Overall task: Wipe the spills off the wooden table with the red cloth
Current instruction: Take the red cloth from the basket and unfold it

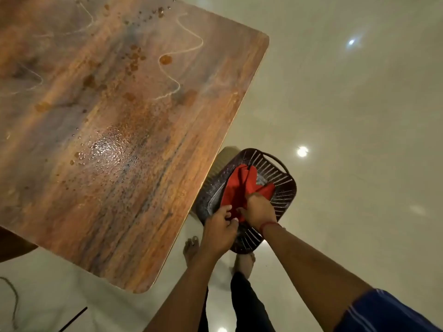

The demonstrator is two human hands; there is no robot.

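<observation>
Right hand (260, 209) bunching the red cloth (239, 185) inside the dark slatted basket (281, 185); left hand (221, 227) pinching the cloth's near edge. Left of the basket, wooden table (155, 200), wet, dotted with brown spills (134, 58). Cloth down in the basket, apart from the table.

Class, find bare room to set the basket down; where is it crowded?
Free: tiled floor right of the basket. The wooden table carries spills almost throughout. Crowded: inside the basket, left hand and right hand grip the red cloth.
</observation>
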